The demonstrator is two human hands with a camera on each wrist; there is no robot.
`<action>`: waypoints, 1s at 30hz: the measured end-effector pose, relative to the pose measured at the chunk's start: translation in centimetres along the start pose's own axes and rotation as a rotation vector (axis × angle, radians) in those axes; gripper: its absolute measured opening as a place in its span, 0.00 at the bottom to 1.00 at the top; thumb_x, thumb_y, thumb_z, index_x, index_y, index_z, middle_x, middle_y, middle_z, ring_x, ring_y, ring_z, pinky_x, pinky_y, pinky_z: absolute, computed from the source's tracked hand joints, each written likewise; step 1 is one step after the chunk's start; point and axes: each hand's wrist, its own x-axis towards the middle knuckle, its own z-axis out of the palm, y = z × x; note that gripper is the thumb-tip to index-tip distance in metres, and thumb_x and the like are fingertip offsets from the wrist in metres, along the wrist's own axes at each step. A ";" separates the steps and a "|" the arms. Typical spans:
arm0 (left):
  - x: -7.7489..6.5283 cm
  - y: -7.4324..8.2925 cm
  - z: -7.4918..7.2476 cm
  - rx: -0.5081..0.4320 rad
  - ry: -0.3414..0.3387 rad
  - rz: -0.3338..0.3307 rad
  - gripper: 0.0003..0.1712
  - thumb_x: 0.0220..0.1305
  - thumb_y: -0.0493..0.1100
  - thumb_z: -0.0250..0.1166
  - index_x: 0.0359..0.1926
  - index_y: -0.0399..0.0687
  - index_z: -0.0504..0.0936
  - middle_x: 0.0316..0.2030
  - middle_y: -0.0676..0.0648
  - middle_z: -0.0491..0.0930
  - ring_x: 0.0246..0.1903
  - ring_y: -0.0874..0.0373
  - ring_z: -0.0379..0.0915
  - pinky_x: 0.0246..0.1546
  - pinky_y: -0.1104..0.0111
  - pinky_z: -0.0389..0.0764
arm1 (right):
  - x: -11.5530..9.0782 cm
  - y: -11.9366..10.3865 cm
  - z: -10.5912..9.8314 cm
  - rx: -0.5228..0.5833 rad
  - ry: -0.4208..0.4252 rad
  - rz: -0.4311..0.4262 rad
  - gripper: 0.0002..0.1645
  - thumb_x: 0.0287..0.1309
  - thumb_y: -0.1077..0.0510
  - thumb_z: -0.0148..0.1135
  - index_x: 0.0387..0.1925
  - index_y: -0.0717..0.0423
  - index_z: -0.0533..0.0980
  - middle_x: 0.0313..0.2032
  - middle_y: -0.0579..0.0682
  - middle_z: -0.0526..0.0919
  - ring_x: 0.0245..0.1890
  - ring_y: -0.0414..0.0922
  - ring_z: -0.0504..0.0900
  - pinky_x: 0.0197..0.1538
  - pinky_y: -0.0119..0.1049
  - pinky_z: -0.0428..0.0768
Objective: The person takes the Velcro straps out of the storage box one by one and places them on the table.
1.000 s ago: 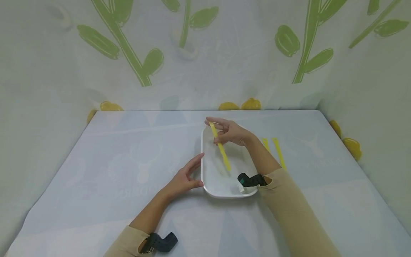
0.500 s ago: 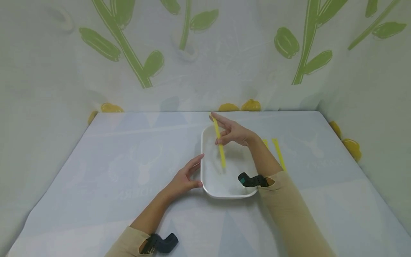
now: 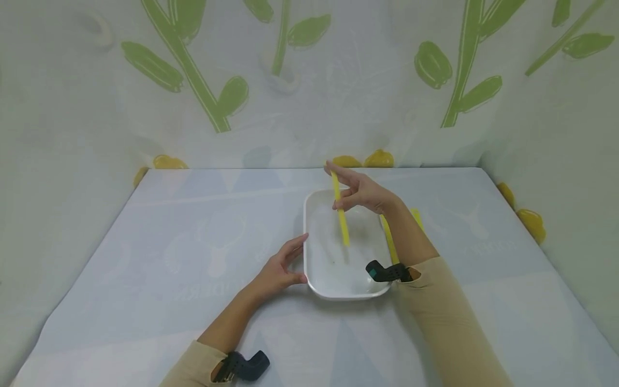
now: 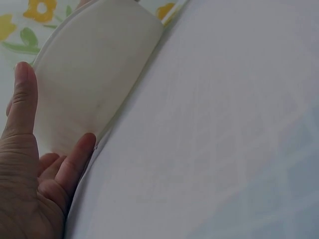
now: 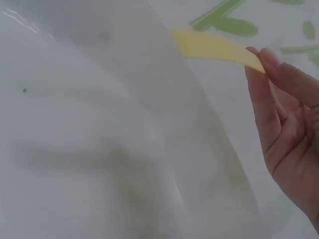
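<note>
A white rectangular tray [image 3: 348,274] with rounded corners lies on the table. My left hand [image 3: 275,274] rests against its left side, thumb and fingers spread along the outer wall, as the left wrist view also shows on the tray wall [image 4: 104,59]. Over the tray, my right hand [image 3: 364,192] pinches a thin yellow strip [image 3: 342,223] between thumb and fingertips. The strip slants down toward the tray floor; whether its lower end touches the floor I cannot tell. In the right wrist view the yellow strip [image 5: 212,46] looks flat and slightly bent.
One more yellow strip [image 3: 388,236] lies just right of the tray, partly under my right forearm. Another yellow strip [image 3: 417,216] shows beyond that forearm. A tiny dark speck [image 5: 24,90] is on the tray floor. A leaf-patterned wall [image 3: 358,107] stands behind the table.
My right hand has shifted right and slightly away from me, carrying the yellow strip, which now stands steeper. My left hand has stayed at the tray's side.
</note>
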 end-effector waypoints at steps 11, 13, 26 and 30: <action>0.0 -0.1 0.1 -0.010 -0.006 -0.012 0.60 0.40 0.62 0.69 0.71 0.42 0.54 0.71 0.38 0.53 0.70 0.41 0.49 0.41 0.70 0.81 | -2.9 -1.9 -2.7 0.048 0.043 0.007 0.60 0.52 0.76 0.61 0.74 0.42 0.39 0.75 0.42 0.38 0.22 0.42 0.75 0.37 0.28 0.80; 0.0 -0.2 0.0 -0.012 -0.006 -0.015 0.60 0.40 0.62 0.69 0.71 0.40 0.54 0.71 0.37 0.52 0.70 0.40 0.49 0.41 0.70 0.81 | -3.6 -2.4 -3.1 0.052 0.045 0.011 0.60 0.52 0.77 0.60 0.74 0.43 0.39 0.75 0.43 0.37 0.21 0.40 0.73 0.37 0.28 0.80; -0.2 0.0 -0.1 0.003 -0.003 -0.049 0.61 0.40 0.61 0.70 0.71 0.41 0.53 0.72 0.39 0.51 0.70 0.42 0.47 0.43 0.70 0.81 | -8.0 -2.0 -6.0 -0.042 0.127 0.055 0.57 0.53 0.73 0.62 0.74 0.37 0.44 0.75 0.44 0.40 0.26 0.40 0.79 0.42 0.33 0.82; -0.2 0.0 -0.1 0.007 -0.002 -0.048 0.60 0.41 0.62 0.69 0.71 0.42 0.53 0.72 0.39 0.51 0.70 0.42 0.47 0.43 0.70 0.81 | -9.5 -1.8 -6.7 -0.090 0.151 0.077 0.57 0.54 0.72 0.62 0.74 0.38 0.44 0.75 0.47 0.41 0.30 0.41 0.82 0.43 0.32 0.82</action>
